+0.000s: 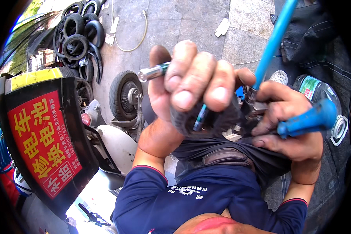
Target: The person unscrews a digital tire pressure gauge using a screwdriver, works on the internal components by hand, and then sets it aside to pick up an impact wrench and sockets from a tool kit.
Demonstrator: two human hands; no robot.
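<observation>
My left hand [197,80] is raised close in front of me, its fingers curled round a slim metal-tipped tube [154,72]. A dark ridged part [204,119] shows just under those fingers; its kind is unclear. Close beside it on the right, my right hand [286,121] is closed on a blue-handled tool [306,120] that looks like pliers. A long blue shaft [275,43] rises up and right from a dark metal joint [254,99] between the hands. Whether shaft and handle are one tool, I cannot tell. My fingers hide much of the joint.
Several black tyres [75,46] lie piled at the far left. A small wheel [124,95] stands beyond my left arm, near a red sign board [46,140]. A clear plastic bottle [321,91] lies at right. A thin hose [138,45] curls on the paving.
</observation>
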